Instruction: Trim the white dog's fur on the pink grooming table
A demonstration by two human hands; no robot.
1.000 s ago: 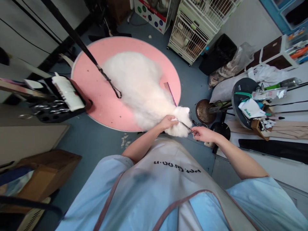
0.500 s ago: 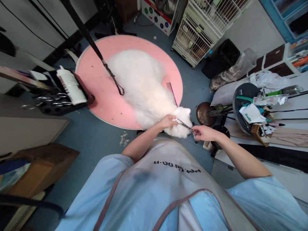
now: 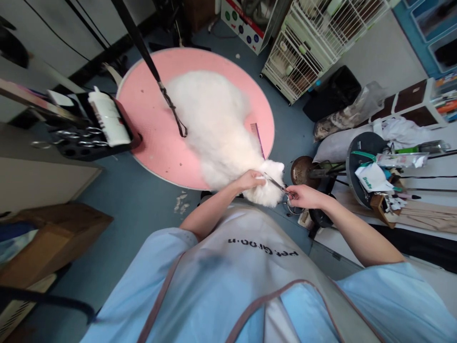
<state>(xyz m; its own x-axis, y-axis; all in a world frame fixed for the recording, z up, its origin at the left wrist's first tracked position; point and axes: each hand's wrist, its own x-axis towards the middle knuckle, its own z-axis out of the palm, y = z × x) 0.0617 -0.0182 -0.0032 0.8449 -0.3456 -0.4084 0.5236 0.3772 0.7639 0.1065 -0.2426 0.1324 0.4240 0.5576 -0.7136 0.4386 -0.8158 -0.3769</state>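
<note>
A fluffy white dog (image 3: 214, 124) lies on a round pink grooming table (image 3: 150, 138), its head at the edge closest to me. My left hand (image 3: 251, 179) is closed in a pinch on the fur at the side of the head, maybe on an ear; the fingertips are partly buried. From the right, my right hand (image 3: 303, 196) grips a pair of long metal scissors (image 3: 277, 184) by the finger rings. The blades point left across the head, their tips near my left fingertips. A purple-handled comb (image 3: 259, 138) rests beside the dog's neck.
A black grooming loop (image 3: 171, 107) hangs over the table's left part. At left sits a tool holder (image 3: 76, 151) with scissors and a white bottle (image 3: 109, 119). A wire cage (image 3: 294, 62) stands behind; a small round stand (image 3: 360, 147) holds supplies at right. Fur clumps (image 3: 181, 202) lie on the floor.
The view has shifted slightly. One scissor ring now sits farther below my right hand, and the blades have moved a little against the fur. My left hand keeps its pinch.
</note>
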